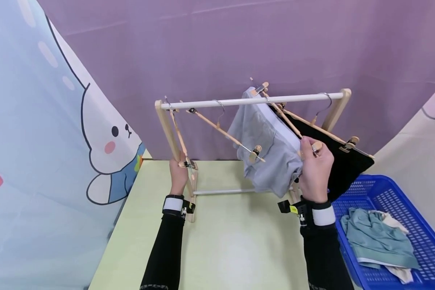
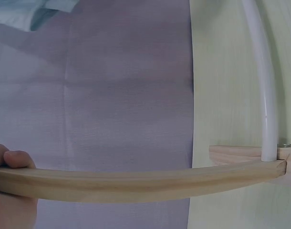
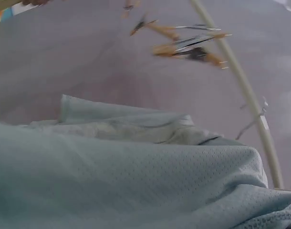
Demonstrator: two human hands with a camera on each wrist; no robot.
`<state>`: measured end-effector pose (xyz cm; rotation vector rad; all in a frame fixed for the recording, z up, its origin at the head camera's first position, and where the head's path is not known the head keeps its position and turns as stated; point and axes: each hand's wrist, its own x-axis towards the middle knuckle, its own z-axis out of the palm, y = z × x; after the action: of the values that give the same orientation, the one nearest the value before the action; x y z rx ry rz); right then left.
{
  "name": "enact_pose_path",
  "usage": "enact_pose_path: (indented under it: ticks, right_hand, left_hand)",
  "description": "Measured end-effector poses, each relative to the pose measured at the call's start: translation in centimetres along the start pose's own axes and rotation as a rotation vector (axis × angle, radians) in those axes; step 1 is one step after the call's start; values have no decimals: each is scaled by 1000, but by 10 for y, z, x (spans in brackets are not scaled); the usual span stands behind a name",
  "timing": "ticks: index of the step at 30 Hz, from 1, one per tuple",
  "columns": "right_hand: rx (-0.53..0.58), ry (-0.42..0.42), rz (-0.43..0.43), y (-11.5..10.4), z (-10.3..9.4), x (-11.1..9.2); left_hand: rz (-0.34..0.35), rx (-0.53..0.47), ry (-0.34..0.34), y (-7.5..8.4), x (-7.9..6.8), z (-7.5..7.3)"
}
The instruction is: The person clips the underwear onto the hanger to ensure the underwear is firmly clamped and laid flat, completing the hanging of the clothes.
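Note:
My left hand (image 1: 179, 177) grips the left wooden post (image 1: 168, 131) of a small drying rack; in the left wrist view its fingers (image 2: 17, 159) wrap the post (image 2: 117, 185). My right hand (image 1: 316, 173) pinches a wooden clip (image 1: 317, 147) at the near end of a clip hanger (image 1: 284, 117). Light grey-blue shorts (image 1: 266, 141) hang from that hanger by the waistband, their mesh fabric (image 3: 150, 167) filling the lower right wrist view. Just right of them, a black garment (image 1: 342, 161) hangs on another clip hanger (image 1: 308, 119).
Two bare clip hangers, one angled (image 1: 221, 129) and one at the left end (image 1: 178, 133), hang from the white top rail (image 1: 239, 102). A blue basket (image 1: 402, 201) holding a folded green garment (image 1: 378, 237) stands at right. The rack stands on a pale green table (image 1: 232, 249).

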<state>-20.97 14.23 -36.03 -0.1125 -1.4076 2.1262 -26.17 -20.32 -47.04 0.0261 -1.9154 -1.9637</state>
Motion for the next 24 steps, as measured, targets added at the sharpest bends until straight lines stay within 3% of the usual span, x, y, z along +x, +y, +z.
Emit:
enact_pose_path:
  ticks: [3, 6, 10, 13, 15, 19, 22, 24]
  right_hand:
    - [-166, -16, -52, 6, -2, -2]
    - [-337, -88, -138, 13, -6, -6]
    - [-568, -202, -353, 18, -13, -11]
    - [-708, -243, -526, 19, -17, -15]
    - [-760, -260, -593, 19, -20, -18]
    - [-800, -273, -630, 20, -25, -21]
    - [-818, -266, -635, 20, -28, -21]
    - [-834, -255, -641, 21, -29, -20]
  left_hand:
    - [-4, 7, 7, -10, 4, 0]
    - [-23, 11, 32, -13, 4, 1]
    - [-29, -73, 72, -14, 3, 3]
    - [-16, -179, 81, -14, 2, 4]
    - [-7, -235, 76, -16, 2, 5]
    - [-2, -279, 61, -18, 2, 3]
    - [-6, -244, 64, -17, 2, 3]
    - [26, -136, 77, -15, 2, 4]
